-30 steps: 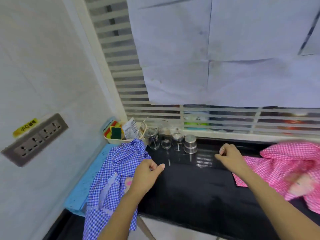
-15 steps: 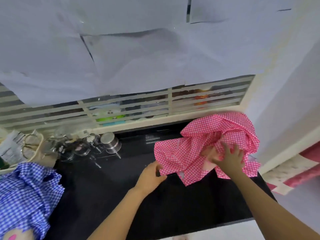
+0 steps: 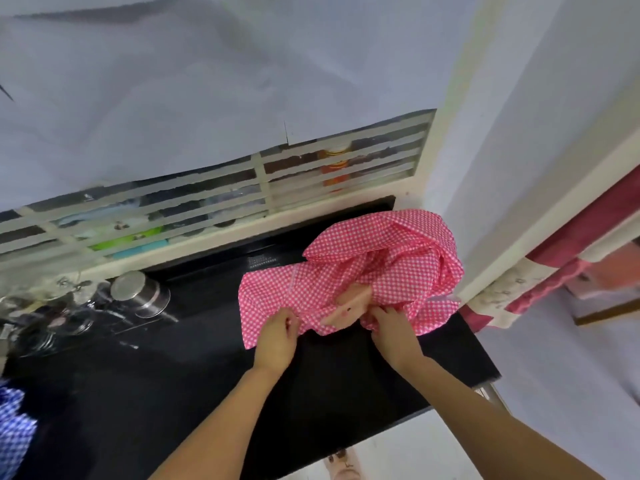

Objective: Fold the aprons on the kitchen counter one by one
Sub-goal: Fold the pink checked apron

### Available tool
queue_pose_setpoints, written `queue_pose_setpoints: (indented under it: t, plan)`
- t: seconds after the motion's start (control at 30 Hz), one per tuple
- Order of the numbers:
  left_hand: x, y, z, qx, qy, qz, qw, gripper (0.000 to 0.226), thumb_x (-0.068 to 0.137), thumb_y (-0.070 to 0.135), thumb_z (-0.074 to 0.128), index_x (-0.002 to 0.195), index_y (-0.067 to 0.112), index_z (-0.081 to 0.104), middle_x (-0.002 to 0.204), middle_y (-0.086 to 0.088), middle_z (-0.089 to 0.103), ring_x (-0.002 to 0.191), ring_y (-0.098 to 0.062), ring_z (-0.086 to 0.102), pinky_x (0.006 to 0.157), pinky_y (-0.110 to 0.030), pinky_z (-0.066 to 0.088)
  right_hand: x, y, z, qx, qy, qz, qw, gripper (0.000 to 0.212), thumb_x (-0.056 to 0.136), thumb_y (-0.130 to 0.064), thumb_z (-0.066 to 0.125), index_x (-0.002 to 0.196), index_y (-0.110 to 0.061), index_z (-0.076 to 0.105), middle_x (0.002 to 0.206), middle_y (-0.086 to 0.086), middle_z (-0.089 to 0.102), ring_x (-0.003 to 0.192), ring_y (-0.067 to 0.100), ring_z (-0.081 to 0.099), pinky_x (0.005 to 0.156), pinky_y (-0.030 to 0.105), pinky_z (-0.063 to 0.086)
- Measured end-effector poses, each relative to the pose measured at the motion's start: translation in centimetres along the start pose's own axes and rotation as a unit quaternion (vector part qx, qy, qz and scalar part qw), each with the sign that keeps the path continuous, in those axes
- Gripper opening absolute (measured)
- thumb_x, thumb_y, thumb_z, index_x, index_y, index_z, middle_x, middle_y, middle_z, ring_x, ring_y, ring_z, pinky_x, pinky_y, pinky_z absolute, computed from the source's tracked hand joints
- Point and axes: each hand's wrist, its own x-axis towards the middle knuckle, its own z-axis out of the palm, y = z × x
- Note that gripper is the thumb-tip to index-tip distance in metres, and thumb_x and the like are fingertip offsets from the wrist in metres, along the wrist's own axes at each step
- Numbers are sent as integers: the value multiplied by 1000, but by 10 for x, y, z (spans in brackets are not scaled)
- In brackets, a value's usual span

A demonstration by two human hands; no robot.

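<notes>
The left hand (image 3: 277,336) reaches forward with its fingers curled, pinching the near edge of the pink apron (image 3: 381,258) between thumb and fingertips. Just to its right, the right hand (image 3: 394,329) has its fingers curled into the bunched cloth, gripping a fold at the same near edge. Between the two hands a peach patch (image 3: 349,303) on the apron shows among the creases.

The pink apron lies crumpled on the black table (image 3: 173,375), spreading away from both hands; its far end is heaped up against the wall (image 3: 554,133) beyond the right hand. Both forearms stretch over the bare dark surface toward it.

Well off to the left of the left hand, at the table's back edge, stands a steel container (image 3: 140,294), with blurred glass jars (image 3: 52,306) just beyond it. Farther left and nearer the person, a corner of the blue apron (image 3: 14,427) shows at the frame's edge.

Behind the table, past both hands, runs a window grille (image 3: 207,202), its upper part covered by paper sheets (image 3: 173,81).
</notes>
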Motion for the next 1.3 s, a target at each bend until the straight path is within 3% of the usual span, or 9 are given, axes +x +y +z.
queue_pose_setpoints:
  t: [0.13,0.33,0.43,0.53,0.7,0.8,0.9,1.13,1.3]
  plan:
    - [2,-11,-63,-187,65,-192,961,27,99,12,45,75,15,56,84,-9,60,83,-21,54,75,-31,43,-18,-30,-14,111,-66,-28,991,21,88,-41,64,91,-20,60,92,-6,60,81,8,52,72,24,37]
    - [-28,-75,-148,-235,221,-359,876,25,98,9,42,104,-6,61,104,-24,61,104,-36,58,89,-40,43,-47,-36,-20,120,184,17,975,26,81,-21,75,99,-11,60,107,5,53,102,21,49,88,38,45]
    - [-50,-102,-167,-133,295,-413,851,31,88,-1,49,118,-11,52,122,-30,54,121,-44,49,100,-47,39,-43,-26,-17,127,108,192,967,76,71,-34,83,132,-5,47,137,17,41,128,33,37,105,46,34]
    - [-67,-93,-158,12,302,-286,909,51,77,-7,58,126,-10,46,130,-32,45,124,-45,40,107,-51,30,-37,-29,-1,115,-13,207,971,69,76,-38,78,130,-3,55,139,20,43,130,33,38,105,40,34]
    - [-73,-44,-124,13,141,-33,989,21,87,11,57,103,0,65,100,-3,58,96,-22,55,83,-23,40,-28,-80,22,150,-9,152,977,32,85,-31,70,103,-5,70,123,18,53,108,31,53,84,35,43]
    - [-72,-20,-102,-97,-57,-70,991,22,92,19,62,112,11,62,105,6,61,102,-15,60,76,-7,42,-25,-104,34,215,-50,157,963,52,86,-41,64,128,-14,54,123,14,52,109,30,54,84,40,48]
    - [-67,-12,-88,-215,-174,-189,942,50,88,41,64,130,15,53,126,-1,59,113,-17,57,95,-28,48,-26,-110,62,246,-117,54,961,77,78,-46,55,148,-40,23,131,9,49,112,22,55,96,43,49]
    - [-54,-13,-93,-187,-105,-237,948,61,86,45,65,136,15,49,137,-5,49,122,-25,48,101,-38,41,-72,-172,53,99,-260,-232,932,68,79,12,41,131,-29,57,152,-7,34,135,16,35,110,32,35]
    - [-52,-16,-97,-4,-152,-207,966,25,89,28,65,102,7,65,99,-5,61,90,-19,55,80,-29,43,-75,-152,37,157,-210,-151,953,42,82,4,45,100,-22,73,114,-10,63,102,7,57,93,23,44]
